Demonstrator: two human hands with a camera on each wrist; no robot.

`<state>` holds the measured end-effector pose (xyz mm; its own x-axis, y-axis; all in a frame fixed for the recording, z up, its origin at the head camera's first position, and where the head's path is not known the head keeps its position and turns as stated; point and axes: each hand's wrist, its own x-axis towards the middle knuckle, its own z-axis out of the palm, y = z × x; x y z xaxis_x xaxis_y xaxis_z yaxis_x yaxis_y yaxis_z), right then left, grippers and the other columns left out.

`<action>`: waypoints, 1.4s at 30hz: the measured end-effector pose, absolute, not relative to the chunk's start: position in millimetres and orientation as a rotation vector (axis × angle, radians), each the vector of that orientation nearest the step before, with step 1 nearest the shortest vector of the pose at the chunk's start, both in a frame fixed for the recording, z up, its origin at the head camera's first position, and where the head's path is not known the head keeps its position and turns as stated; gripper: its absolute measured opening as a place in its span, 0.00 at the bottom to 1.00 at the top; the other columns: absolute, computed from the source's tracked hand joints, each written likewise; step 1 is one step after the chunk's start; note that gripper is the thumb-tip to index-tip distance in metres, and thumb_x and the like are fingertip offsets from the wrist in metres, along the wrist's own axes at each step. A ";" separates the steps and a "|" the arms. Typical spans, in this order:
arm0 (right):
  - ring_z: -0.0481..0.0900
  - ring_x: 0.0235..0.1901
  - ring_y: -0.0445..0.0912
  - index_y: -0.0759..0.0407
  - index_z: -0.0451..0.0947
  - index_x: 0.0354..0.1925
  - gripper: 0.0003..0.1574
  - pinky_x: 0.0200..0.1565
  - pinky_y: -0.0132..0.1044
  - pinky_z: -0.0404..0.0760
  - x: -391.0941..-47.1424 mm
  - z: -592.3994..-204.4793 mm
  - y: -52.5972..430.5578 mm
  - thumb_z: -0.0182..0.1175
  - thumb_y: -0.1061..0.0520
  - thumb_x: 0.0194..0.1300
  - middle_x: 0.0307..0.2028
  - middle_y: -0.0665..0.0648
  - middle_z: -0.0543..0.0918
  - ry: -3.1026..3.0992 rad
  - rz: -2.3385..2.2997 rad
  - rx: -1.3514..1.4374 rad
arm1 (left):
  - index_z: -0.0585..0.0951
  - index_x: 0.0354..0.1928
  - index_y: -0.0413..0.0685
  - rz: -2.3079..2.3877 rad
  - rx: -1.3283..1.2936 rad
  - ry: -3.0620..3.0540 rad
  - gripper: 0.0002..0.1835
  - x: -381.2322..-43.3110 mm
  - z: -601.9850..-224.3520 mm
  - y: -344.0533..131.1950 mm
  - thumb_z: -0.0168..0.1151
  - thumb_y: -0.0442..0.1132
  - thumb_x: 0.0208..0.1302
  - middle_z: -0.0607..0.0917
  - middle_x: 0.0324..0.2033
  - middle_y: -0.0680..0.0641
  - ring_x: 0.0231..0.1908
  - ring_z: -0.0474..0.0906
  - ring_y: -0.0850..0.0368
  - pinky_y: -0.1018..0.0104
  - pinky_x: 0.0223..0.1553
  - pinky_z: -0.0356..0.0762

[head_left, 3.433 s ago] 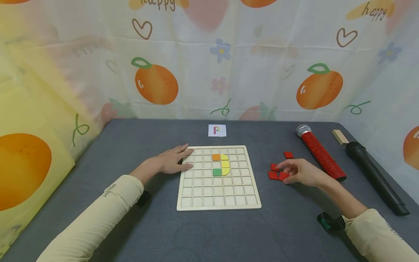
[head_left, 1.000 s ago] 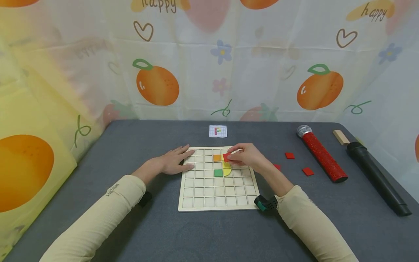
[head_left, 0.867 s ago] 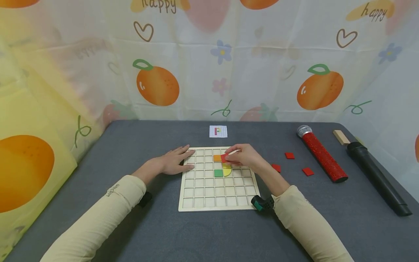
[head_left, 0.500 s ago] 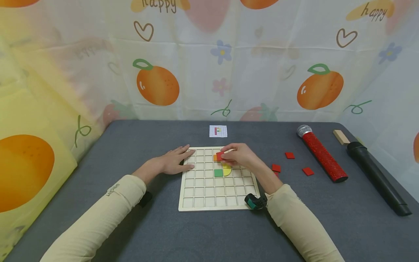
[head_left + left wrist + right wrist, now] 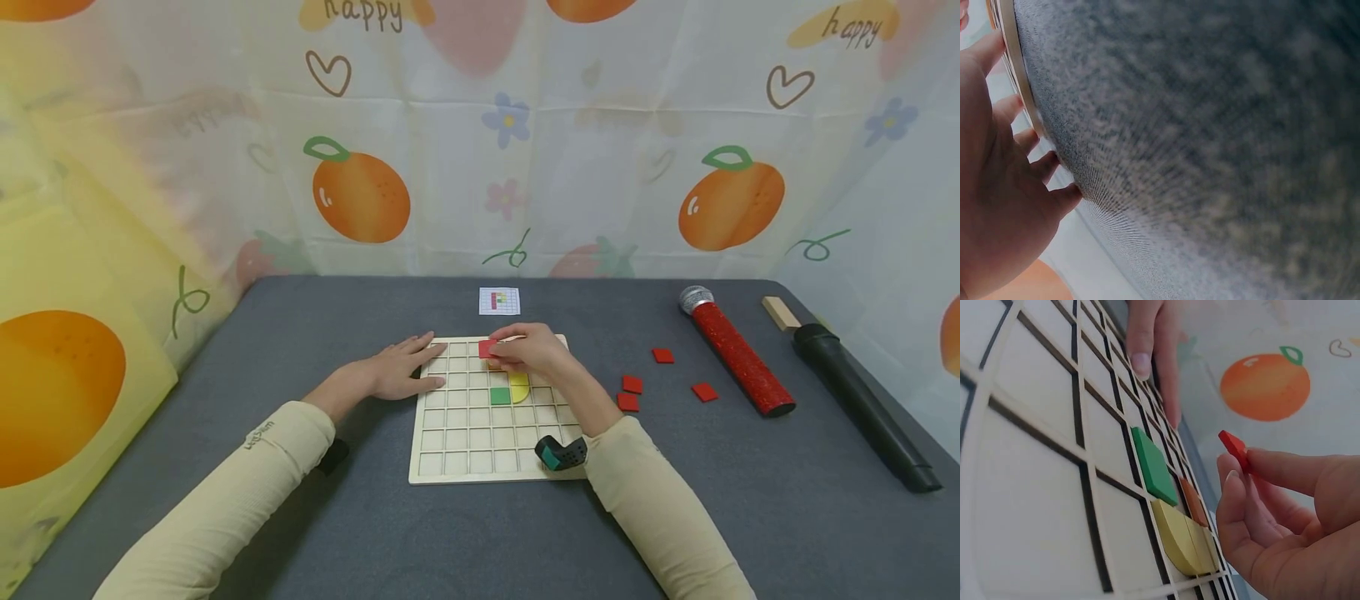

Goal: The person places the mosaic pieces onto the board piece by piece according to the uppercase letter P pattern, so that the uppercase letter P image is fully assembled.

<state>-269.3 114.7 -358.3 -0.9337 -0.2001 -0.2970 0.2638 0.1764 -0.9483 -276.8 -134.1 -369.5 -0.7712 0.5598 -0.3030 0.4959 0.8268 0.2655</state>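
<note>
My right hand (image 5: 534, 348) pinches a small red square tile (image 5: 485, 349) between thumb and fingers, over the far part of the pale wooden grid board (image 5: 450, 442). In the right wrist view the red tile (image 5: 1232, 447) is tilted and held above the grid. On the board sit a green square tile (image 5: 499, 396), yellow tiles (image 5: 519, 388) with a rounded side, and an orange tile (image 5: 1193, 501) that my right hand mostly covers in the head view. My left hand (image 5: 393, 369) lies spread, its fingertips resting on the board's left edge.
Several loose red tiles (image 5: 632, 384) lie right of the board. Farther right are a red glittery microphone (image 5: 738, 354), a black tube-shaped handle (image 5: 862, 408) and a wooden block (image 5: 781, 312). A small printed grid card (image 5: 499, 301) lies behind the board.
From the loose red tiles my right hand has come to the board with one tile, then shifted left and slightly away from me across it. My left hand has stayed put.
</note>
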 end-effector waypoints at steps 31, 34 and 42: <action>0.83 0.24 0.45 0.65 0.81 0.47 0.15 0.29 0.31 0.81 -262.3 -369.0 95.5 0.66 0.64 0.61 0.33 0.61 0.84 2.342 -1.720 0.166 | 0.47 0.76 0.51 0.241 0.785 2.646 0.40 -276.4 -370.0 -136.4 0.45 0.62 0.71 0.42 0.74 0.41 0.71 0.37 0.40 0.40 0.67 0.38; 0.83 0.23 0.45 0.66 0.81 0.46 0.14 0.29 0.31 0.81 -261.8 -368.7 94.5 0.65 0.64 0.61 0.34 0.62 0.84 2.366 -1.722 0.172 | 0.48 0.76 0.51 0.247 0.794 2.648 0.40 -277.0 -370.4 -136.2 0.44 0.62 0.71 0.42 0.74 0.41 0.71 0.37 0.40 0.40 0.67 0.38; 0.84 0.24 0.45 0.68 0.81 0.44 0.12 0.29 0.32 0.82 -258.3 -367.0 92.1 0.65 0.65 0.61 0.34 0.63 0.84 2.377 -1.762 0.182 | 0.48 0.76 0.51 0.253 0.794 2.651 0.40 -277.1 -370.5 -135.6 0.44 0.62 0.71 0.42 0.74 0.41 0.71 0.38 0.40 0.40 0.66 0.39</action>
